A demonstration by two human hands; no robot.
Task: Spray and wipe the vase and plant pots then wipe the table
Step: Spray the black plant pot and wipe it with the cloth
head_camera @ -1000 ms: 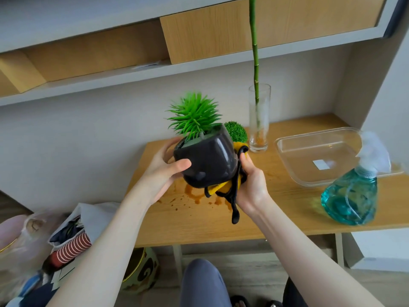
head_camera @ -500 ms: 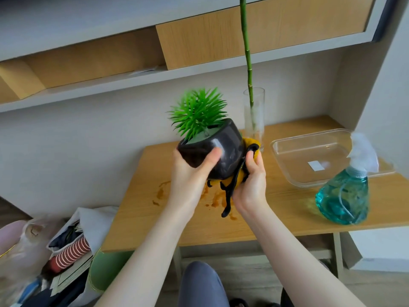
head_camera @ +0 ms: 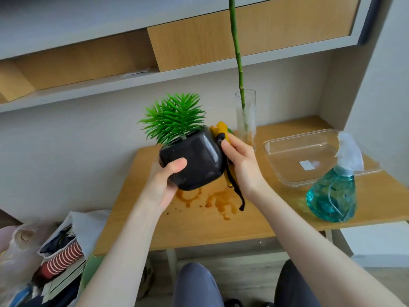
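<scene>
the left hand point(head_camera: 162, 185) grips the black plant pot point(head_camera: 194, 160) at its lower left side, thumb curled across the front face. the pot is held in the air at the centre of the frame, above the wooden table point(head_camera: 221, 227), tilted slightly, with a spiky green artificial plant point(head_camera: 174, 118) in it. the right hand point(head_camera: 241, 167) holds a yellow cloth with black trim point(head_camera: 221, 131) against the pot's right side, fingers curled on the cloth; black strands hang below the hand. brown liquid stains point(head_camera: 219, 202) lie on the table under the pot. a glass vase point(head_camera: 246, 120) holding a green bamboo stem point(head_camera: 236, 52) stands upright at the table's back edge. at the right of the frame, a clear plastic tray point(head_camera: 274, 151) and a teal spray bottle point(head_camera: 332, 196) rest on the table.
</scene>
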